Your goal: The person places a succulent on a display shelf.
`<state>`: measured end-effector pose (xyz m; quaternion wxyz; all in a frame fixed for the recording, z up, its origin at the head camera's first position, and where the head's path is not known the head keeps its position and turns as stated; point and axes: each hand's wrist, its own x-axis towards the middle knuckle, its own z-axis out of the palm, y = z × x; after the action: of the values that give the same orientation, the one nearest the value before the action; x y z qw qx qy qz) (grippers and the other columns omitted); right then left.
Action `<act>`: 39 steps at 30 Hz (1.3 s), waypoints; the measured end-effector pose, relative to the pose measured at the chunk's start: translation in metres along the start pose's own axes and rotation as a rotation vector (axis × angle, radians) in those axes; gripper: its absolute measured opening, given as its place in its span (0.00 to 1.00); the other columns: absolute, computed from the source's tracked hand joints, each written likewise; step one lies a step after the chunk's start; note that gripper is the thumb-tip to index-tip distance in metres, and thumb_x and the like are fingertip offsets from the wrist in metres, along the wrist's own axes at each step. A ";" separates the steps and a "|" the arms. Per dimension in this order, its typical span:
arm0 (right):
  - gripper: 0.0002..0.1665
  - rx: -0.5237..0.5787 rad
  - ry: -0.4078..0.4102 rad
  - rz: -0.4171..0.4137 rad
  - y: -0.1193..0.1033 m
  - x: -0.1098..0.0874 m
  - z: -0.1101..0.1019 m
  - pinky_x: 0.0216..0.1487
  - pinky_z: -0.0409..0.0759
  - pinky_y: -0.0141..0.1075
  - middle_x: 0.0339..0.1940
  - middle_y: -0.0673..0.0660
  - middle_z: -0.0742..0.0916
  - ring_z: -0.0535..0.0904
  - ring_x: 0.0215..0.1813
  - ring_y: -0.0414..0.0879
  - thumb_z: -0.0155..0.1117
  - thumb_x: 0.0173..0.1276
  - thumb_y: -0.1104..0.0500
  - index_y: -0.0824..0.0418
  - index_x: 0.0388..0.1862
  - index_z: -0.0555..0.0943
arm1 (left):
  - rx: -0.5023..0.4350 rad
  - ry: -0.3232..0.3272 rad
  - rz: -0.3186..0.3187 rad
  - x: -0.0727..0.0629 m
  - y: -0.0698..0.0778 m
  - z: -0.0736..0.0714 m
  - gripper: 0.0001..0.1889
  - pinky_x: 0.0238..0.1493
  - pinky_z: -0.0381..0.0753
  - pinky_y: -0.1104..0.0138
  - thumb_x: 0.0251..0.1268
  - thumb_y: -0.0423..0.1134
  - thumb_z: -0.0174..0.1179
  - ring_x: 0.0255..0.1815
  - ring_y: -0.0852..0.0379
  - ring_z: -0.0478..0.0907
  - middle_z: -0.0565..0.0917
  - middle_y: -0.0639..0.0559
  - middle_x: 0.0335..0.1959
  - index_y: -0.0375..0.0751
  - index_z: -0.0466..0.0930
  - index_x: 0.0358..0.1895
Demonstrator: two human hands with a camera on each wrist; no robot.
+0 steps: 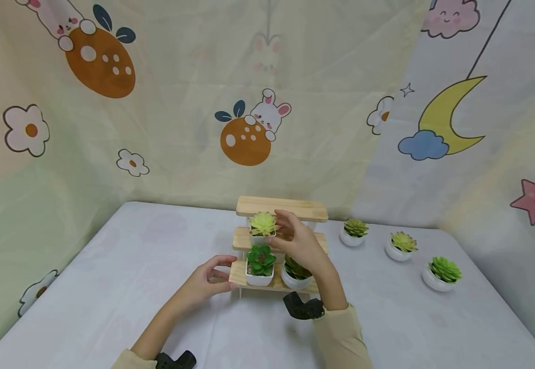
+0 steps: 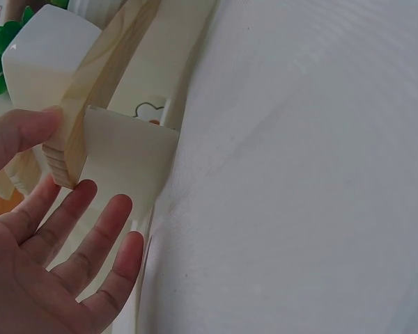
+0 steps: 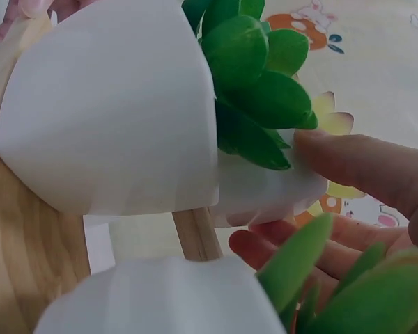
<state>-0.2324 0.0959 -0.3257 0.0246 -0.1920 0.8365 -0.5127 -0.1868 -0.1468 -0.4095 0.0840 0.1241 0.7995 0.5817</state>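
Now, on a white-covered table [image 1: 124, 287], a wooden stand [image 1: 267, 204] is pinched at its lowest shelf [image 1: 237, 275] by the left hand [image 1: 200, 282]. By the right hand [image 1: 299, 245], a yellow-green potted plant [image 1: 263, 224] is held at the middle shelf [image 1: 241, 240]; whether wood is touched cannot be told. Its pot is best kept level, the two front plants [image 1: 261, 260] left unbrushed.
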 end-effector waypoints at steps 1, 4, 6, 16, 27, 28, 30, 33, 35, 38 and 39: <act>0.41 0.004 -0.001 0.002 0.000 0.000 0.000 0.58 0.73 0.46 0.62 0.58 0.76 0.75 0.60 0.52 0.68 0.59 0.54 0.53 0.69 0.61 | -0.002 0.000 0.000 0.000 0.000 0.000 0.30 0.46 0.74 0.62 0.55 0.38 0.66 0.47 0.50 0.75 0.70 0.38 0.58 0.40 0.67 0.62; 0.40 -0.001 0.003 0.011 0.001 0.000 -0.001 0.57 0.74 0.46 0.61 0.58 0.76 0.75 0.58 0.51 0.68 0.59 0.54 0.52 0.68 0.63 | -0.007 -0.003 -0.003 0.000 0.000 0.000 0.30 0.45 0.74 0.63 0.55 0.38 0.65 0.47 0.50 0.75 0.70 0.38 0.59 0.40 0.67 0.63; 0.39 -0.006 0.007 0.012 0.000 0.000 -0.001 0.56 0.74 0.46 0.60 0.58 0.77 0.76 0.57 0.51 0.68 0.59 0.53 0.52 0.68 0.64 | -0.009 -0.005 -0.004 0.000 0.001 0.000 0.30 0.45 0.74 0.63 0.55 0.39 0.65 0.47 0.50 0.75 0.70 0.38 0.59 0.40 0.67 0.63; 0.34 -0.014 0.025 0.009 -0.001 -0.001 0.000 0.47 0.78 0.41 0.52 0.55 0.79 0.78 0.50 0.48 0.70 0.57 0.53 0.55 0.61 0.67 | -0.004 -0.004 -0.010 0.001 0.001 0.001 0.31 0.45 0.74 0.62 0.55 0.39 0.66 0.47 0.51 0.75 0.71 0.39 0.58 0.40 0.67 0.63; 0.36 -0.040 0.059 0.022 -0.002 -0.001 0.002 0.50 0.77 0.42 0.50 0.54 0.80 0.78 0.50 0.48 0.71 0.55 0.52 0.55 0.61 0.67 | -0.003 -0.003 -0.006 0.001 0.002 0.001 0.31 0.45 0.74 0.63 0.55 0.39 0.66 0.47 0.51 0.75 0.70 0.38 0.59 0.40 0.67 0.63; 0.36 -0.033 0.056 0.020 -0.002 -0.002 0.001 0.52 0.76 0.43 0.51 0.54 0.79 0.78 0.51 0.49 0.71 0.56 0.52 0.55 0.62 0.67 | -0.003 -0.002 -0.009 0.001 0.002 0.001 0.31 0.45 0.74 0.63 0.55 0.39 0.66 0.47 0.51 0.75 0.70 0.38 0.59 0.40 0.67 0.63; 0.37 -0.018 0.048 0.007 -0.002 -0.003 -0.002 0.56 0.74 0.45 0.53 0.56 0.79 0.77 0.53 0.49 0.70 0.56 0.51 0.55 0.63 0.66 | -0.003 0.001 -0.011 0.001 0.001 0.000 0.31 0.45 0.73 0.63 0.54 0.39 0.66 0.47 0.51 0.75 0.70 0.38 0.59 0.40 0.66 0.63; 0.37 -0.017 0.046 -0.003 -0.001 -0.007 -0.012 0.62 0.69 0.47 0.56 0.57 0.78 0.75 0.57 0.49 0.69 0.57 0.50 0.53 0.64 0.66 | 0.001 0.004 -0.005 0.001 0.001 0.000 0.31 0.44 0.73 0.62 0.54 0.39 0.66 0.47 0.51 0.75 0.70 0.38 0.59 0.40 0.67 0.63; 0.36 -0.013 0.051 -0.010 -0.001 -0.012 -0.021 0.63 0.68 0.48 0.58 0.58 0.78 0.74 0.60 0.50 0.68 0.58 0.48 0.52 0.64 0.67 | 0.003 0.004 0.006 0.001 0.000 0.000 0.31 0.45 0.73 0.62 0.54 0.39 0.66 0.47 0.50 0.75 0.70 0.37 0.58 0.40 0.67 0.63; 0.35 -0.005 0.097 -0.008 0.000 -0.019 -0.035 0.62 0.68 0.48 0.57 0.56 0.78 0.73 0.61 0.50 0.67 0.58 0.47 0.52 0.63 0.68 | 0.005 0.001 0.021 0.001 -0.001 0.000 0.31 0.45 0.74 0.61 0.54 0.38 0.66 0.47 0.49 0.76 0.71 0.36 0.58 0.39 0.67 0.62; 0.34 0.006 0.120 -0.012 0.001 -0.022 -0.039 0.62 0.68 0.48 0.57 0.57 0.79 0.73 0.61 0.50 0.67 0.59 0.47 0.53 0.63 0.69 | 0.004 0.001 0.024 0.001 -0.001 0.001 0.31 0.45 0.74 0.61 0.54 0.38 0.66 0.47 0.49 0.76 0.71 0.36 0.58 0.39 0.67 0.62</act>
<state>-0.2219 0.1371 -0.3112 -0.0282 -0.1657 0.8339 -0.5258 -0.1874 -0.1463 -0.4108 0.0763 0.1337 0.7992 0.5810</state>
